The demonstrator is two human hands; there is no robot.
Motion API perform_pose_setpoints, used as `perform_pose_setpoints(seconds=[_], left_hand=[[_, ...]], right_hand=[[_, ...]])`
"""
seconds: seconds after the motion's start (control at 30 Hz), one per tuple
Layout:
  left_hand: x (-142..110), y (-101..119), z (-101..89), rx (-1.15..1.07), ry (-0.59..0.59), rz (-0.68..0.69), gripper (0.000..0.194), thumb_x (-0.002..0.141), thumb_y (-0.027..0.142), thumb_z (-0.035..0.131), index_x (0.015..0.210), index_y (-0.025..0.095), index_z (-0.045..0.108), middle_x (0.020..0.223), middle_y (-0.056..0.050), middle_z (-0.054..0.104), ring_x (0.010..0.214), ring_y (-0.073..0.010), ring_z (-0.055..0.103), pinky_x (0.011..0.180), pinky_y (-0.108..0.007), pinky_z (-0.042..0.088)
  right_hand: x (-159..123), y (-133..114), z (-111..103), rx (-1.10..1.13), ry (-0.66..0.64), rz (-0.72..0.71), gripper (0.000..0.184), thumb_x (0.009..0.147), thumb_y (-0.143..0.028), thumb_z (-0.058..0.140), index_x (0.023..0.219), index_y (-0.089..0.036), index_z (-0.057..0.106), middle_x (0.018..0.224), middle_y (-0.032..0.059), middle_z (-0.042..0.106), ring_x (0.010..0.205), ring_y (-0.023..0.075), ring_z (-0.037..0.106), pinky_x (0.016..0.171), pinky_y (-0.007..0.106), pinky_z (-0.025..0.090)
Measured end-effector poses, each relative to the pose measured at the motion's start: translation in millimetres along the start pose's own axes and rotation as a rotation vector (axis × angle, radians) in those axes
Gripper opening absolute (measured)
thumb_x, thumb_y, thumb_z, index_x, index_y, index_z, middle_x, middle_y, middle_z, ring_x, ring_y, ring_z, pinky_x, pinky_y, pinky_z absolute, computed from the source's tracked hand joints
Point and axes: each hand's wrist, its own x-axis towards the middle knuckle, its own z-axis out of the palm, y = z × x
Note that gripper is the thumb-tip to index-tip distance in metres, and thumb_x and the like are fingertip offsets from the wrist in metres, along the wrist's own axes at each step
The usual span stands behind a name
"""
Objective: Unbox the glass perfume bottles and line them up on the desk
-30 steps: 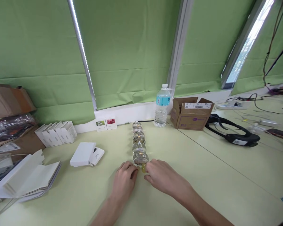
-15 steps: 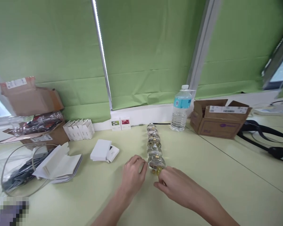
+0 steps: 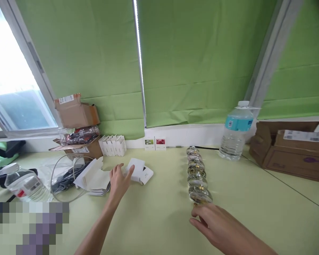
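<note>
A row of several clear glass bottles with gold caps (image 3: pixel 197 179) runs from the wall toward me on the pale green table (image 3: pixel 170 223). My right hand (image 3: pixel 215 223) rests just in front of the nearest bottle, fingers loosely curled with nothing visibly in them. My left hand (image 3: pixel 119 180) stretches out to the left with its fingers extended, touching the edge of a flat white box (image 3: pixel 136 169). A smaller white box (image 3: pixel 146 175) lies against it. A stack of folded white cartons (image 3: pixel 91 177) sits just left of that hand.
Upright white cartons (image 3: pixel 113 145) and two small picture boxes (image 3: pixel 154 143) stand by the wall. A water bottle (image 3: pixel 235 131) and an open cardboard box (image 3: pixel 292 150) are at the right. Left are another cardboard box (image 3: pixel 76 115), plastic bags with cables (image 3: pixel 62 173) and a lying bottle (image 3: pixel 23 180).
My left hand left the nearest glass bottle and reached left to the white box. My right hand drew slightly back from the bottle. The view swung left.
</note>
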Motion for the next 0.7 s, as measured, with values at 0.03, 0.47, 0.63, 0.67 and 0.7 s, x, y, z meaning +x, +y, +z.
perform_pose_setpoints(seconds=[0.03, 0.47, 0.63, 0.67, 0.7], left_hand=[[-1, -7, -1.0, -0.008, -0.016, -0.016, 0.067, 0.076, 0.066, 0.051, 0.116, 0.013, 0.059, 0.125, -0.018, 0.056, 0.128, -0.0380, 0.037, 0.105, -0.050, 0.029], [-14, 3, -8.2, -0.197, -0.009, 0.062, 0.040, 0.078, 0.050, 0.057, 0.099, 0.017, 0.062, 0.096, -0.009, 0.069, 0.091, -0.0265, 0.062, 0.073, -0.033, 0.046], [-36, 20, -9.6, -0.090, 0.058, 0.327, 0.018, 0.086, 0.038, 0.054, 0.089, 0.022, 0.061, 0.084, -0.004, 0.071, 0.078, -0.0215, 0.065, 0.068, -0.029, 0.046], [-42, 23, -8.0, -0.029, 0.082, 0.459, 0.015, 0.088, 0.033, 0.052, 0.092, 0.023, 0.062, 0.086, -0.004, 0.072, 0.078, -0.0206, 0.066, 0.068, -0.029, 0.046], [-49, 27, -6.1, 0.034, 0.101, 0.605, 0.014, 0.090, 0.027, 0.050, 0.096, 0.024, 0.062, 0.090, -0.004, 0.073, 0.080, -0.0195, 0.068, 0.068, -0.028, 0.047]], right_hand=[[1, 0, 1, 0.005, -0.026, -0.028, 0.027, 0.088, -0.035, 0.051, 0.066, -0.021, 0.061, 0.069, 0.0046, 0.062, 0.066, 0.0205, 0.059, 0.059, 0.029, 0.035], [12, -21, 1, -0.028, -0.151, -0.135, 0.033, 0.096, -0.032, 0.037, 0.075, -0.020, 0.060, 0.079, 0.0042, 0.064, 0.074, 0.0199, 0.059, 0.066, 0.030, 0.037], [14, -30, 1, 0.078, -0.099, -0.129, 0.031, 0.096, -0.034, 0.039, 0.084, -0.021, 0.066, 0.081, 0.0045, 0.065, 0.076, 0.0201, 0.060, 0.071, 0.030, 0.040], [14, -32, 1, 0.118, -0.080, -0.111, 0.031, 0.095, -0.036, 0.040, 0.088, -0.021, 0.067, 0.084, 0.0050, 0.066, 0.078, 0.0205, 0.061, 0.073, 0.031, 0.041], [14, -34, 2, 0.169, -0.064, -0.089, 0.032, 0.095, -0.039, 0.041, 0.091, -0.021, 0.067, 0.086, 0.0057, 0.066, 0.080, 0.0209, 0.061, 0.074, 0.031, 0.043]])
